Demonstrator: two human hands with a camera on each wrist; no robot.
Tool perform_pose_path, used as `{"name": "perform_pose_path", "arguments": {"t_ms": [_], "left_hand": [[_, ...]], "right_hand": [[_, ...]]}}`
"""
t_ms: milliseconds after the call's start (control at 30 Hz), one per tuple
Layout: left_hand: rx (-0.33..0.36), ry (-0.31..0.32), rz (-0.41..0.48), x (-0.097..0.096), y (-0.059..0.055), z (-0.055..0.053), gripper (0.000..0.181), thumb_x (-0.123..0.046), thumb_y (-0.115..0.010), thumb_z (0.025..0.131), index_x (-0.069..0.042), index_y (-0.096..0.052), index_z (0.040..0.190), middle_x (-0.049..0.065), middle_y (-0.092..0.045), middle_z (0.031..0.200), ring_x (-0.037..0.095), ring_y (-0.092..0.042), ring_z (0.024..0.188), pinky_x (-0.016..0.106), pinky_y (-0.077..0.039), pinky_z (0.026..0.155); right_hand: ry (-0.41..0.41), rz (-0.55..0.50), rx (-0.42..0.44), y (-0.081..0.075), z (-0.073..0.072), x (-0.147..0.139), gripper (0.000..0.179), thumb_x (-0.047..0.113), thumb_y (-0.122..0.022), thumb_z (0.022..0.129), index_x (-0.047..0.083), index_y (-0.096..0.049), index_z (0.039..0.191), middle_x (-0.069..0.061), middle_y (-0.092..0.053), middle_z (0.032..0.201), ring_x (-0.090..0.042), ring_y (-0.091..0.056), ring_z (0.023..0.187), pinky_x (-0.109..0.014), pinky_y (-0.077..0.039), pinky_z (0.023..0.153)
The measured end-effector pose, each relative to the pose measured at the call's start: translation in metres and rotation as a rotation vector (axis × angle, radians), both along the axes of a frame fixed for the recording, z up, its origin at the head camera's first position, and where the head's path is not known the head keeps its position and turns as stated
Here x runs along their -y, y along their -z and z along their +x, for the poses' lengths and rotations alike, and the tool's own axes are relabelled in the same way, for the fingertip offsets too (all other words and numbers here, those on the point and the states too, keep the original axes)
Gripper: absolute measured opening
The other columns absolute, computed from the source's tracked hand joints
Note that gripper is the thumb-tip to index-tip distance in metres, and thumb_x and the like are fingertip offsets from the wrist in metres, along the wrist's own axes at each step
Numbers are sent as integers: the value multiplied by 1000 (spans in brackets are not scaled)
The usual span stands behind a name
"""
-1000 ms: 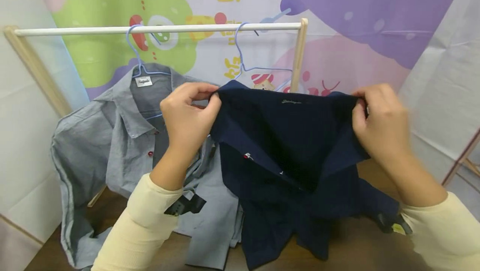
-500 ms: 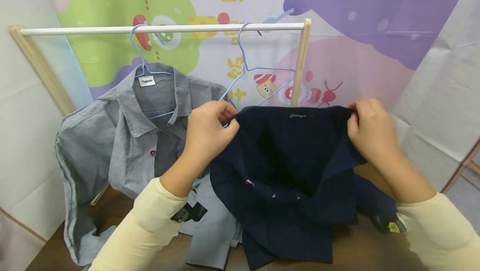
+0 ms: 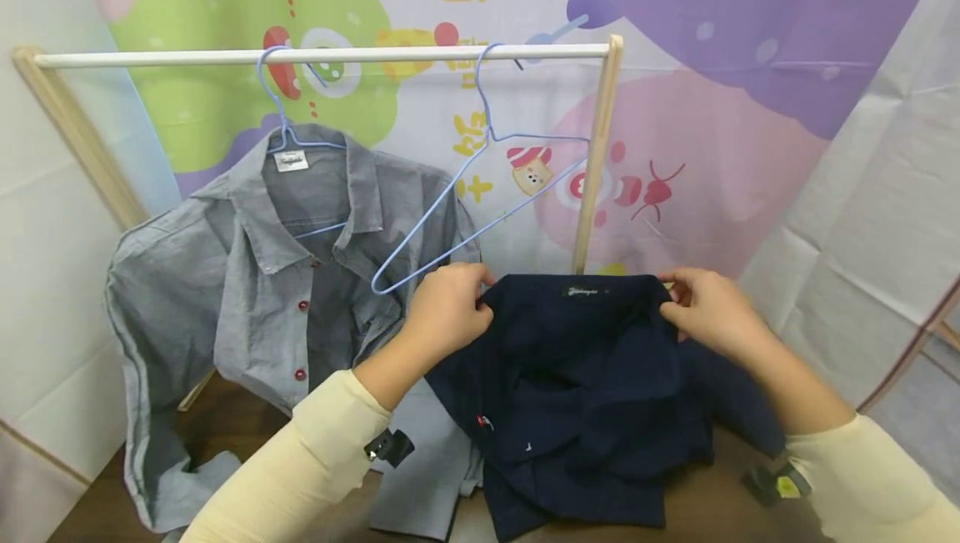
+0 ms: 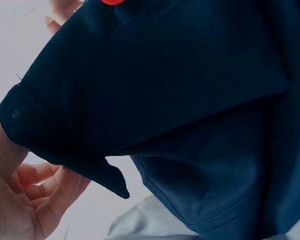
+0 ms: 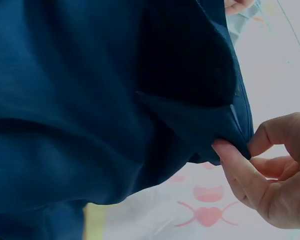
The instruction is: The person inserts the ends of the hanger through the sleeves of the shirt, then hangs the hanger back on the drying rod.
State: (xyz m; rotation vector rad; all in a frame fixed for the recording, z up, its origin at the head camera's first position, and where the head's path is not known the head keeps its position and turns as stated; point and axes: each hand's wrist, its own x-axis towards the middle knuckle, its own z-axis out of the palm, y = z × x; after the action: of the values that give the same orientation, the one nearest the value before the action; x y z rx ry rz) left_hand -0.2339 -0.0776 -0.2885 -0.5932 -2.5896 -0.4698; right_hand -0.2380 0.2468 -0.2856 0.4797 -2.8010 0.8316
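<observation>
A dark navy shirt [image 3: 577, 376] hangs between my two hands, its collar upright and a small label [image 3: 583, 292] at the neck. My left hand [image 3: 450, 305] pinches one collar end; in the left wrist view the fingers of that hand [image 4: 35, 195] curl under the cloth. At the other collar end my right hand [image 3: 708, 309] pinches the fabric between thumb and fingers, as the right wrist view shows of the hand [image 5: 272, 170]. Lower folds of the shirt bunch on the brown table [image 3: 720, 510]. Just above and left of it, a bare blue hanger [image 3: 487, 230] dangles at a slant.
A wooden rack with a white rail [image 3: 375, 55] spans the back. On its left side a grey shirt [image 3: 180, 276] hangs from another blue hanger [image 3: 285, 138], its hem and sleeves reaching the table. Behind stands a printed backdrop [image 3: 697, 151].
Both hands have lowered the navy shirt's collar and come closer together. The shirt now bunches more on the table, and the bare hanger shows in full.
</observation>
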Motion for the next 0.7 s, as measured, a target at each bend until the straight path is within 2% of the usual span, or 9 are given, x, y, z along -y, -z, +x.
{"name": "perform_pose_path", "arguments": {"t_ms": [100, 200, 267, 367, 467, 500, 533, 633, 700], "left_hand": [[85, -21, -39, 0, 10, -2, 31, 0, -65, 75, -6, -71, 106, 7, -68, 92, 20, -62, 73, 34, -51, 61], [124, -36, -60, 2, 19, -5, 33, 0, -66, 75, -6, -71, 108, 8, -68, 94, 23, -63, 75, 35, -52, 63], [121, -42, -59, 4, 25, -8, 33, 0, -66, 74, -5, -71, 106, 8, -68, 94, 23, -63, 76, 37, -53, 65], [103, -45, -41, 6, 34, -11, 31, 1, -66, 73, -5, -71, 103, 9, -68, 92, 25, -65, 78, 38, -53, 67], [86, -48, -22, 9, 39, -15, 30, 1, -66, 73, -6, -72, 101, 8, -69, 93, 25, -65, 80, 39, -54, 69], [82, -51, -18, 10, 40, -16, 29, 0, -66, 73, -7, -72, 100, 8, -69, 93, 25, -65, 81, 39, -53, 70], [78, -55, -15, 11, 41, -17, 28, 0, -66, 73, -7, -72, 100, 8, -69, 93, 25, -65, 81, 39, -53, 70], [74, -75, -2, 15, 41, -19, 28, -1, -67, 74, -9, -73, 100, 7, -70, 92, 24, -66, 81, 39, -53, 69], [77, -87, 5, 17, 39, -18, 28, -1, -67, 74, -9, -73, 100, 7, -69, 91, 24, -66, 81, 39, -53, 67]], "right_hand": [[-11, -18, 40, 10, -1, 0, 39, 5, -61, 87, -13, -57, 122, -16, -61, 87, -18, -60, 54, -32, -51, 54], [2, -1, 38, 21, -3, 2, 39, 6, -61, 88, -10, -57, 123, -24, -64, 99, -28, -66, 71, -36, -54, 60], [9, 16, 52, 28, -5, 4, 42, 7, -60, 88, -10, -54, 126, -30, -62, 111, -30, -66, 74, -40, -54, 64], [13, 59, 63, 39, -6, 8, 49, 8, -63, 88, -10, -49, 132, -34, -57, 122, -40, -65, 93, -49, -52, 77], [10, 78, 52, 46, -7, 10, 52, 6, -65, 86, -10, -48, 133, -35, -56, 123, -45, -60, 103, -55, -49, 83], [7, 75, 51, 46, -8, 10, 51, 5, -65, 86, -10, -49, 132, -34, -57, 123, -48, -56, 110, -55, -48, 82], [3, 64, 48, 45, -7, 9, 49, 4, -64, 86, -9, -51, 132, -33, -58, 123, -47, -56, 110, -55, -48, 83], [-23, -6, 60, 34, -7, 3, 43, 2, -61, 87, -7, -55, 128, -31, -59, 121, -44, -57, 109, -51, -50, 81], [-51, -81, 111, 23, -6, -2, 41, 2, -60, 89, -6, -56, 128, -30, -58, 123, -40, -58, 103, -45, -52, 75]]}}
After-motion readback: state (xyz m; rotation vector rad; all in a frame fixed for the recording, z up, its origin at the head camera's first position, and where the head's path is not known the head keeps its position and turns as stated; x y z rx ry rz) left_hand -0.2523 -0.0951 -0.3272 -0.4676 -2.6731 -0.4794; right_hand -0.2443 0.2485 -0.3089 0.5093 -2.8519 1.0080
